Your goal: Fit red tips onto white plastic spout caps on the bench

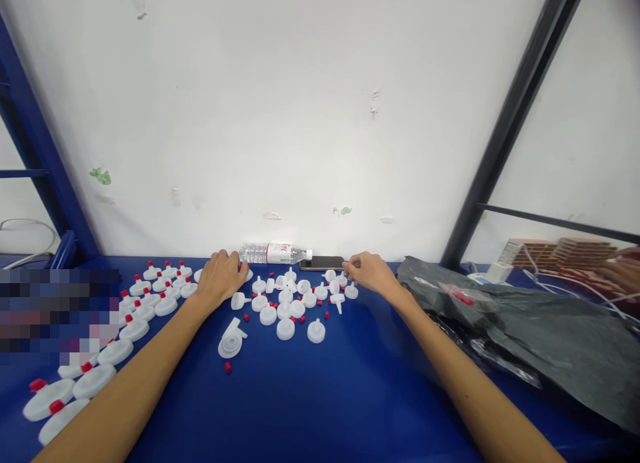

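My left hand (221,275) is at the back left of the blue table, its fingers curled round a white spout lid (249,275) with a bit of red at its tip; most of this lid is hidden. My right hand (370,272) is on the back right, thumb and fingers pinched together beside the phone (323,263); what they hold, if anything, cannot be made out. Between the hands lie several loose white spout lids (285,329) and small red caps (228,368). A larger white lid (230,344) rests tilted near the front.
Rows of white lids with red caps (93,381) stand along the left, partly behind my left forearm. A clear water bottle (275,253) lies against the wall. At right is a grey plastic bag (540,330), with a white charger (499,272) and cables behind it.
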Action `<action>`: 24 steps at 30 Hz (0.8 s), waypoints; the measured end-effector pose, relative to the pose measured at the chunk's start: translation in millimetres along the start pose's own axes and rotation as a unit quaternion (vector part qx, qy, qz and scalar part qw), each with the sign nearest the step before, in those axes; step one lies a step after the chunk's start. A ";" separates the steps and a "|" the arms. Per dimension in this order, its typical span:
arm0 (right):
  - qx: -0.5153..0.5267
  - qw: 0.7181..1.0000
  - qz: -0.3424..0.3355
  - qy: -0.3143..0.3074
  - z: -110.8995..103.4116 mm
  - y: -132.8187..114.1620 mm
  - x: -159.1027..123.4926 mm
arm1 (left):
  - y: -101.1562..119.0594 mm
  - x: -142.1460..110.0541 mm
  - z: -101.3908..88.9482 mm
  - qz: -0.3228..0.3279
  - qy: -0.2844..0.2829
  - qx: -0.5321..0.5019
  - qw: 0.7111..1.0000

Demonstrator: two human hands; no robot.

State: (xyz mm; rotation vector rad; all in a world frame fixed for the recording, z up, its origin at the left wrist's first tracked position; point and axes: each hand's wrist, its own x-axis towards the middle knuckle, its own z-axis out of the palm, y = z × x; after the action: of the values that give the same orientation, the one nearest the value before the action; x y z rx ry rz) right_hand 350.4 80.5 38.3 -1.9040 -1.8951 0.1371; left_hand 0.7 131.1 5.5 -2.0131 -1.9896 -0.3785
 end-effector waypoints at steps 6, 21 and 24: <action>-0.004 1.000 -0.002 0.001 0.7 -0.3 -0.6 | -4.7 1.5 -0.3 0.005 -0.033 -0.030 0.999; -0.014 1.000 -0.006 0.027 -2.4 -2.6 0.9 | -3.8 4.7 -7.9 -0.079 0.000 -0.187 0.979; -0.013 0.999 -0.011 0.038 -2.7 -6.4 -1.2 | -5.5 8.4 -10.8 -0.108 0.015 -0.242 0.964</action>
State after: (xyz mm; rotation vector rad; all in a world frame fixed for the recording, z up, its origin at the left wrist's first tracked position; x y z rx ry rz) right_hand 345.4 78.4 42.9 -1.8780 -1.8743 0.0333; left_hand -4.5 134.8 18.8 -2.0275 -2.2711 -1.0255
